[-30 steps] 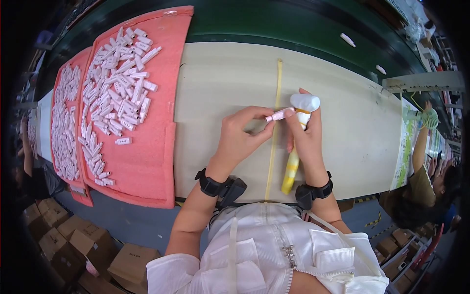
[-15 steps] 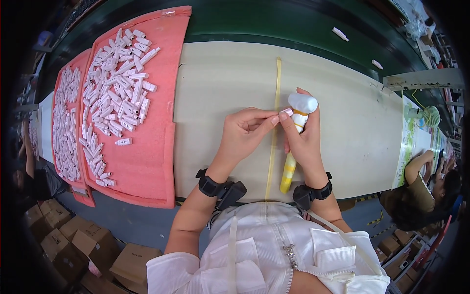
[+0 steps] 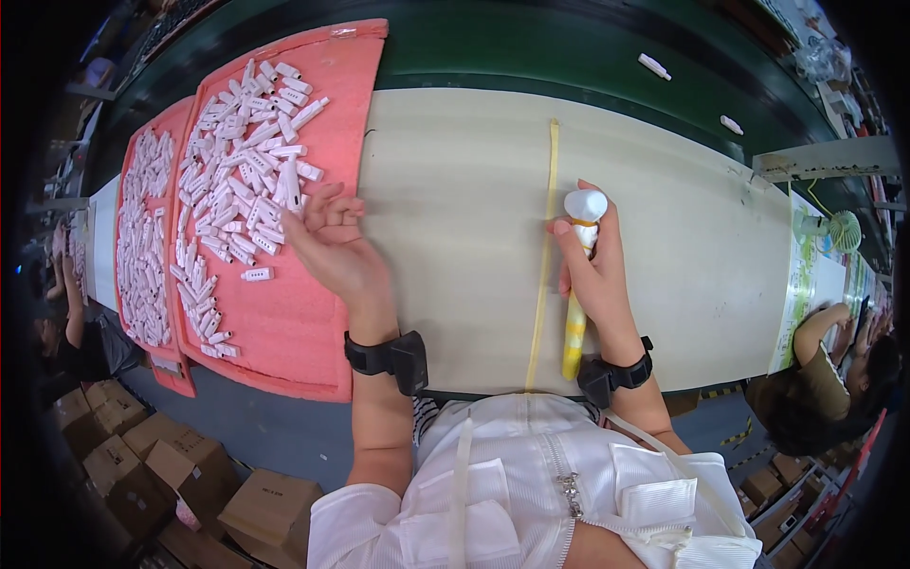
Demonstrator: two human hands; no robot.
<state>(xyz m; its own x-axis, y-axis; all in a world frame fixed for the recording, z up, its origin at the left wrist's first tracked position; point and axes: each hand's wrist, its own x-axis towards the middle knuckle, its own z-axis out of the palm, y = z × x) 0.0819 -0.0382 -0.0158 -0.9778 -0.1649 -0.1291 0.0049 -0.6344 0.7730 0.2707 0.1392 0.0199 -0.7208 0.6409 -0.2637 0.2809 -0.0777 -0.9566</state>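
My left hand point(image 3: 336, 251) is over the right edge of a heap of small pale pink plastic casings point(image 3: 232, 190), its fingers loosely spread. One larger-looking casing point(image 3: 292, 182) stands out at its thumb tip; whether the thumb touches it is unclear. In my right hand point(image 3: 597, 266) is a white-and-yellow stick point(image 3: 575, 337) with a rounded white head that looks wrapped and is bound by an orange band. The fingers wrap round it just below the head, and the yellow end points toward me.
The casings lie on a pink foam mat point(image 3: 303, 332) on the beige tabletop point(image 3: 455, 237), which a yellow tape line point(image 3: 545, 247) crosses. Two casings sit on a green belt point(image 3: 531, 47) behind. Cardboard boxes point(image 3: 270, 512) stand lower left; a person point(image 3: 844, 360) sits at right.
My left hand has moved away from the stick's head, leftward to the heap, and its pinch has opened. My right hand keeps hold of the stick, whose head is turned slightly.
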